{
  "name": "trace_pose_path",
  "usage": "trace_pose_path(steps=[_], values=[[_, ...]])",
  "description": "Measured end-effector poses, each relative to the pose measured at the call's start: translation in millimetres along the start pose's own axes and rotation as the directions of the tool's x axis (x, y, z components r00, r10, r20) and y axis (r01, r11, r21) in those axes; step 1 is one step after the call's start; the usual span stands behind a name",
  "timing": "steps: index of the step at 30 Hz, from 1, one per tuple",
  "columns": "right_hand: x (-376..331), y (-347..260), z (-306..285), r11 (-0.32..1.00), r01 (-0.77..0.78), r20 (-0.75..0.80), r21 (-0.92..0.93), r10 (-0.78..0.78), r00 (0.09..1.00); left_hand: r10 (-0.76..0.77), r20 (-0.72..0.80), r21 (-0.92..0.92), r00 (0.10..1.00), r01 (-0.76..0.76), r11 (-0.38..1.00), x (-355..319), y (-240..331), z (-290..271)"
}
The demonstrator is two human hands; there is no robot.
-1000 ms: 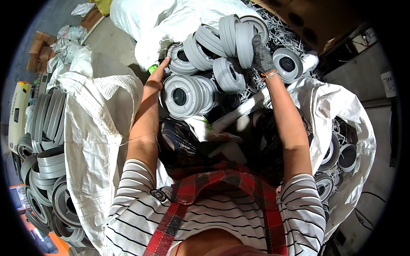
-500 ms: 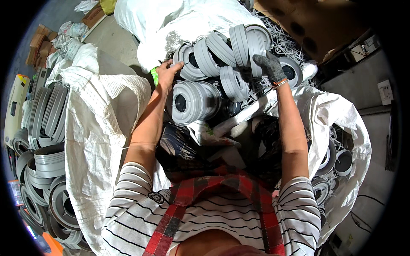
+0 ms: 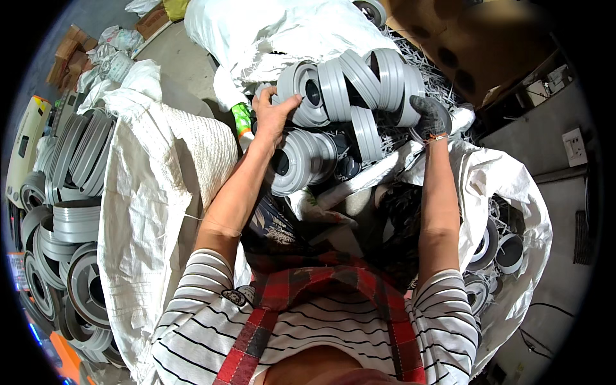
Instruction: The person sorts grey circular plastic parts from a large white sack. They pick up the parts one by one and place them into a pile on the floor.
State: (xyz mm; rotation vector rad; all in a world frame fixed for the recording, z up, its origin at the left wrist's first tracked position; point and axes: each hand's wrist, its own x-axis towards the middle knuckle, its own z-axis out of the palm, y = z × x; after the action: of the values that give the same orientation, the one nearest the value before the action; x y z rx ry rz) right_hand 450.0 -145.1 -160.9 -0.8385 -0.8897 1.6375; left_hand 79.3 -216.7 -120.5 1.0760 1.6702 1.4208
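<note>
A row of grey plastic rings point(image 3: 335, 90), shaped like spool flanges or rims, spans the space between my hands above a white woven sack. My bare left hand point(image 3: 273, 117) holds the row's left end, its thumb on the face of the end ring. At the right end my right hand point(image 3: 428, 119), in a dark grey glove, presses its fingers against the last rings; part of its grip is hidden. Below the row lie a stack of grey rings point(image 3: 298, 163) and a single tilted ring point(image 3: 366, 133), neither held.
An open white sack point(image 3: 144, 212) stands at my left, beside heaped grey rings point(image 3: 77, 224). Another white sack point(image 3: 513, 173) at my right contains rings and thin plastic scraps. A stuffed white sack point(image 3: 256, 25) lies ahead, with plastic strips point(image 3: 443, 70) and a cardboard box point(image 3: 475, 38) at far right.
My right hand has come nearer and to the right, and the row's right end has dropped with it. The left hand stays at the left end. The whole view has shifted slightly.
</note>
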Motion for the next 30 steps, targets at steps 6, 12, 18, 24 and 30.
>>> trace_pose_path(steps=[6,12,18,24,30], values=[[18.2,1.5,-77.3,0.852,0.390,0.052,-0.350,-0.398,0.916,0.257,-0.066,0.215,0.964,-0.238,0.947,-40.0,80.4,17.2],[-31.0,-51.9,-39.4,0.878,0.287,-0.062,0.384,-0.286,0.956,0.476,-0.070,0.305,0.877,-0.435,0.847,-80.8,166.7,19.7],[-64.6,-103.5,-21.7,0.791,0.284,-0.079,0.541,-0.289,0.954,0.513,-0.058,0.080,0.856,-0.508,0.857,-101.1,239.3,32.3],[-90.4,-192.6,51.5,0.806,0.211,0.089,0.553,-0.309,0.947,0.727,-0.223,0.198,0.650,-0.700,0.686,-132.0,339.4,-7.2],[-71.6,-255.9,227.2,0.779,0.403,0.014,0.481,-0.466,0.885,0.921,-0.381,0.602,0.076,-0.736,0.310,-120.2,463.7,-122.1]])
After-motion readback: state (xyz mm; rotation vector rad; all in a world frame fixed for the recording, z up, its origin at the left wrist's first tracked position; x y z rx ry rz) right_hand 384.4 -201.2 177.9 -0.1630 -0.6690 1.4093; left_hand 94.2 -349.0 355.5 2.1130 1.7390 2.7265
